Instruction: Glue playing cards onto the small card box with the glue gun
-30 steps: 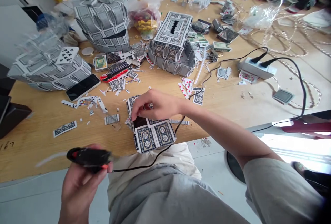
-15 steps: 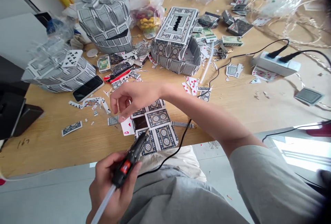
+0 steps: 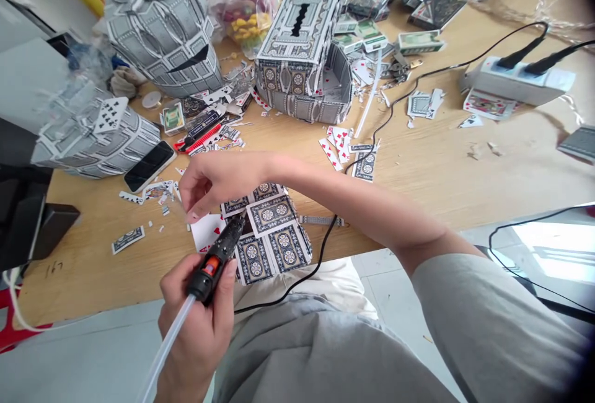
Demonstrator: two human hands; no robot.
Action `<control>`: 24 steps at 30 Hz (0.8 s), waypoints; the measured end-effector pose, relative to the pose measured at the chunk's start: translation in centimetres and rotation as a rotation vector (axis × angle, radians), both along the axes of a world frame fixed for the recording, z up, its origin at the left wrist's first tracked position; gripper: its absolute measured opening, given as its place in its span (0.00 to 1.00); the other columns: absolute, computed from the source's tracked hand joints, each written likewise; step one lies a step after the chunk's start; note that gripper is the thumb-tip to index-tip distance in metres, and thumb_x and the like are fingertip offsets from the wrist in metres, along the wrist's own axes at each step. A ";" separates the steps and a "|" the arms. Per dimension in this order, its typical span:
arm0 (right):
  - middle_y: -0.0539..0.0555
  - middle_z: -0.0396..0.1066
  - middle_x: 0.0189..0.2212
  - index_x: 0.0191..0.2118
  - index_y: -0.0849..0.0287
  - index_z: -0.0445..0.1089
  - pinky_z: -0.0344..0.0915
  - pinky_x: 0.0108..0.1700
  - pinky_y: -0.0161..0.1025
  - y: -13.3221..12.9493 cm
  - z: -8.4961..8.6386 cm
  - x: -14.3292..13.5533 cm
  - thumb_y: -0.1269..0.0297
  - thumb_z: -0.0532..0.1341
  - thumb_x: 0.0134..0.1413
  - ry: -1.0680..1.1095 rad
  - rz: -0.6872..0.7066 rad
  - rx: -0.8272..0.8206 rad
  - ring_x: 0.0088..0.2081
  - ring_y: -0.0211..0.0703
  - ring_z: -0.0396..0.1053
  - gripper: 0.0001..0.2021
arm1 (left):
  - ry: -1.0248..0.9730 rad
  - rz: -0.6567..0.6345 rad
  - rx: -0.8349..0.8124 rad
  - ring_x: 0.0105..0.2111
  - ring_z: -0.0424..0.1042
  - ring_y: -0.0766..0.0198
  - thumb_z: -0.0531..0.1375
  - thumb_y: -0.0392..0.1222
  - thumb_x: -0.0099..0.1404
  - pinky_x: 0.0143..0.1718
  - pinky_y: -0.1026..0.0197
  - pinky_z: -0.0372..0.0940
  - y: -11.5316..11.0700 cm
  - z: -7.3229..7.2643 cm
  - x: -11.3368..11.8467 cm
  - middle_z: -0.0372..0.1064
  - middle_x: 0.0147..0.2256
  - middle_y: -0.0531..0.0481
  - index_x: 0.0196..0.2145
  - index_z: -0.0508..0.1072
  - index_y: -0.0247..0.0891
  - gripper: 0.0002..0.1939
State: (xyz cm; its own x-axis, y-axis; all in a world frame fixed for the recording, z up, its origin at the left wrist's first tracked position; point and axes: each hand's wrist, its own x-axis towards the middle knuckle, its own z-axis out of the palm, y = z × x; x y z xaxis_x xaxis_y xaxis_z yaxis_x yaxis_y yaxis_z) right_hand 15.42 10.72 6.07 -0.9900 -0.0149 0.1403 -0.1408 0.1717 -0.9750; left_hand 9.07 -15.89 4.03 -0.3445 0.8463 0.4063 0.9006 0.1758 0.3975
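Observation:
My left hand grips a black glue gun with an orange trigger and a clear glue stick at its rear. The gun's nozzle points over the left part of a patterned card panel, covering some of its dark gap. My right hand reaches across from the right with fingers curled, its thumb tip at the upper left corner of a white ace of hearts card. That card lies beside the panel's left edge. The grip on the corner is partly hidden.
Card-covered baskets and a card box stand at the back. A phone, a red and black cutter and card scraps lie behind my hands. A black cable runs to the white power strip.
The view has shifted. The glue gun's nozzle has moved up and left over the panel's gap. My right hand and the ace card have shifted slightly left relative to the panel.

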 end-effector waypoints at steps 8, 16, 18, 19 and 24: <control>0.44 0.77 0.24 0.30 0.63 0.80 0.66 0.36 0.28 0.0 0.3 -0.1 0.74 0.74 0.61 -0.018 -0.030 0.044 0.30 0.31 0.71 0.08 | -0.026 0.005 0.017 0.38 0.80 0.54 0.69 0.54 0.71 0.34 0.59 0.70 0.7 0.1 0.4 0.77 0.43 0.44 0.54 0.71 0.39 0.22; 0.44 0.78 0.25 0.32 0.64 0.81 0.65 0.35 0.28 0.0 0.2 0.1 0.73 0.73 0.60 0.023 -0.050 0.074 0.30 0.29 0.71 0.05 | -0.022 -0.006 -0.004 0.37 0.79 0.56 0.68 0.55 0.72 0.35 0.59 0.68 0.9 0.1 0.4 0.76 0.43 0.45 0.53 0.71 0.39 0.22; 0.47 0.78 0.26 0.32 0.64 0.81 0.66 0.35 0.29 0.1 0.0 0.1 0.74 0.74 0.61 0.040 -0.046 0.071 0.30 0.31 0.72 0.06 | -0.018 -0.015 -0.003 0.37 0.79 0.56 0.68 0.55 0.72 0.35 0.59 0.68 0.9 0.1 0.3 0.76 0.43 0.45 0.53 0.71 0.39 0.22; 0.47 0.78 0.26 0.32 0.64 0.81 0.66 0.36 0.30 0.1 0.0 0.1 0.73 0.74 0.61 0.039 -0.040 0.067 0.31 0.32 0.72 0.06 | -0.016 -0.020 -0.002 0.37 0.78 0.57 0.68 0.55 0.72 0.35 0.60 0.68 0.9 0.2 0.3 0.75 0.43 0.45 0.53 0.71 0.39 0.21; 0.45 0.77 0.26 0.32 0.63 0.80 0.66 0.36 0.30 0.1 0.2 0.1 0.73 0.73 0.61 -0.001 -0.032 0.061 0.31 0.32 0.71 0.06 | -0.016 -0.049 -0.005 0.37 0.78 0.58 0.68 0.55 0.73 0.34 0.61 0.68 0.7 0.1 0.2 0.74 0.43 0.46 0.53 0.70 0.39 0.21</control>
